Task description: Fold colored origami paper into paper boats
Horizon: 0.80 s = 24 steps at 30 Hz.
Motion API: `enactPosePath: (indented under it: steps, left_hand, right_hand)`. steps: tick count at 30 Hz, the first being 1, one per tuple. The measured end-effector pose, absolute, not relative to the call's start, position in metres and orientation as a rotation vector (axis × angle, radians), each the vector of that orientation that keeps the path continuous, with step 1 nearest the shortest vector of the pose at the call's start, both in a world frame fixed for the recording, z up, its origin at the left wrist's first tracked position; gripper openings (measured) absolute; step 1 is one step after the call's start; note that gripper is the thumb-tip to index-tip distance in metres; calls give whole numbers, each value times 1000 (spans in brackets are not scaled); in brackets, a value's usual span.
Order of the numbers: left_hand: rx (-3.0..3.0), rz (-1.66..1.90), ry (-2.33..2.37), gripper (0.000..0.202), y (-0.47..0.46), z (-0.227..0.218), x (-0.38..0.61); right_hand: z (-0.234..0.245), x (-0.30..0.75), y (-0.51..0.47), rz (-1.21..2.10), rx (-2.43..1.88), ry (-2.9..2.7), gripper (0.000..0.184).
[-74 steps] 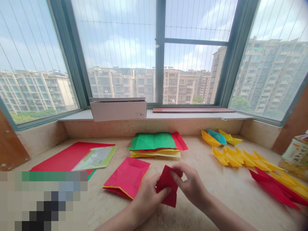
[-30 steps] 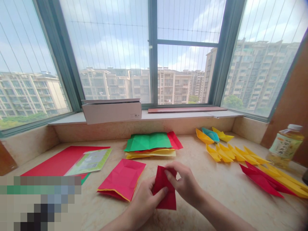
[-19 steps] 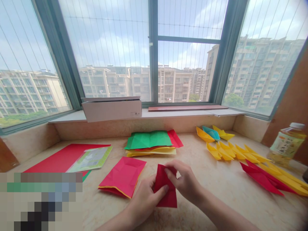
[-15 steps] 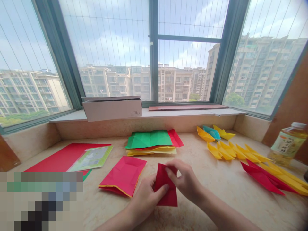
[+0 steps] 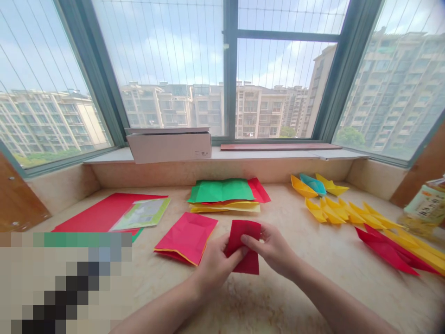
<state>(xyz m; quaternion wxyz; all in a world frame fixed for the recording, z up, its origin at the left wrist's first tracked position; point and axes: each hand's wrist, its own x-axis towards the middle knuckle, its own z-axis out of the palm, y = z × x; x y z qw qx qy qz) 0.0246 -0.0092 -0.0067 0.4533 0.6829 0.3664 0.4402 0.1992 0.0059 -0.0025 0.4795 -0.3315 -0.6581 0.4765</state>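
The left hand [image 5: 219,260] and right hand [image 5: 273,243] pinch a dark-red, rectangular folded paper [image 5: 251,260] under their thumbs, above the cream marbled stone desk [image 5: 313,246]. Uneven thumb pressure could skew a crease or let layers slip. At nine o'clock, a pinkish-red, yellow-edged folded paper packet [image 5: 187,236] crowds the left hand, which might nudge it; at eleven lies a green-topped stack of creased paper [image 5: 222,191]; at three, long red paper boats [image 5: 387,250].

The view's edge crops the bottle [image 5: 427,204], while folded red paper [image 5: 246,230] hides some left-hand fingers [image 5: 238,258].
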Motion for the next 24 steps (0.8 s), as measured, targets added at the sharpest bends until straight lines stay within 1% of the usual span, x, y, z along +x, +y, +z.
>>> enactPosePath:
  steps: [5, 9, 11, 16, 22, 24]
  left_hand:
    - [1639, 1062, 894, 33, -5, -17, 23]
    - [1520, 1009, 858, 36, -5, -22, 25]
    - [1460, 967, 838, 39, -5, -22, 26]
    - [1400, 951, 725, 47, -7, -16, 28]
    - [1441, 980, 435, 76, -14, -13, 26]
    - [1450, 974, 441, 77, -16, -14, 27]
  right_hand:
    - [-9, 200, 10, 1178, -761, -1550, 20]
    - [-11, 201, 11, 1058, -740, -1614, 28]
    - [-11, 202, 10, 1000, -731, -1675, 25]
    - [-10, 204, 7, 1079, -711, -1645, 23]
    - [-13, 208, 15, 848, -805, -1589, 22]
    - [-15, 209, 17, 778, -836, -1572, 21]
